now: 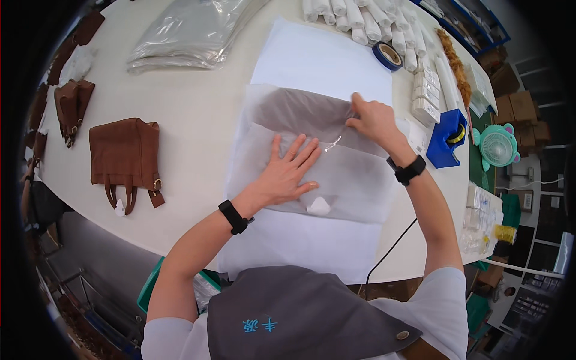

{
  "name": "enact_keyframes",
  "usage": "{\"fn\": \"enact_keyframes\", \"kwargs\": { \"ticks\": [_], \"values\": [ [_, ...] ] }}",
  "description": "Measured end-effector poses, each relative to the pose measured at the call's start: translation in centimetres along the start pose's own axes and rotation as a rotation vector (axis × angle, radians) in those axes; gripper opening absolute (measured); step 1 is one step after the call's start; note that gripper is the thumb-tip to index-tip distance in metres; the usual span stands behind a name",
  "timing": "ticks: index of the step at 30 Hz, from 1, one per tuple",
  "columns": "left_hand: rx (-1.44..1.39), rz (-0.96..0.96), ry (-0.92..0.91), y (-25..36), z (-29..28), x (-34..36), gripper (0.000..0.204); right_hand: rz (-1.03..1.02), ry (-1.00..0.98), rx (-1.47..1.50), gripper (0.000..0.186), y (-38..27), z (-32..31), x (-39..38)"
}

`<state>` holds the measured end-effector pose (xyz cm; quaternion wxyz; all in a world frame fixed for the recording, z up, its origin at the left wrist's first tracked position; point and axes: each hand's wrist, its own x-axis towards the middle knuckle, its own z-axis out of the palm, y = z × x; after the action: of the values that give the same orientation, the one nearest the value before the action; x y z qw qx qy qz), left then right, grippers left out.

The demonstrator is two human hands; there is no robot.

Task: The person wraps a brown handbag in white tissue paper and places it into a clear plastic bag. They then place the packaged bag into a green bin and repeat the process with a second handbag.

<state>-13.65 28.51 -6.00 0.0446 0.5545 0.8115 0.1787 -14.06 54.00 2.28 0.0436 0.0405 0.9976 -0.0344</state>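
In front of me a frosted, see-through plastic bag (354, 180) lies flat on white paper sheets, a grey-brown layer (306, 105) showing at its upper part. My left hand (285, 175) presses on the bag with fingers spread, palm down. At the bag's upper right edge my right hand (377, 121) is curled, thumb and forefinger at the plastic; the exact grip is partly hidden. A small shiny clear strip (333, 143) shows on the bag between the hands. Below my left hand a small white rounded piece (318, 206) shows on the bag.
A brown handbag (125, 153) lies at left, more brown bags (73, 108) beyond. Clear plastic bags (186, 36) are stacked at the back. White rolls (366, 21), dark blue tape (387, 56), small white boxes (426, 96), a blue tape dispenser (447, 139) and a green fan (498, 149) stand right.
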Motion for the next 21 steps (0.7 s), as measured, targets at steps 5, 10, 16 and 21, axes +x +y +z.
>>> {"fn": "enact_keyframes", "kwargs": {
  "ticks": [5,10,16,21],
  "values": [
    [-0.007,-0.275,0.194,-1.0,-0.2,-1.9,0.070,0.557,0.514,0.527,0.055,5.9,4.5,-7.2],
    [-0.408,-0.587,0.382,-4.8,-1.7,-2.6,0.068,0.531,0.136,1.118,0.049,6.0,7.4,-10.6],
    [-0.704,-0.722,0.374,-4.5,-2.1,-4.0,0.064,0.576,0.189,1.301,0.043,4.7,8.2,-12.1],
    [-0.845,-0.751,0.190,-1.9,-4.2,-9.7,0.060,0.576,0.086,1.395,0.036,2.5,7.8,-17.6]
  ]
}}
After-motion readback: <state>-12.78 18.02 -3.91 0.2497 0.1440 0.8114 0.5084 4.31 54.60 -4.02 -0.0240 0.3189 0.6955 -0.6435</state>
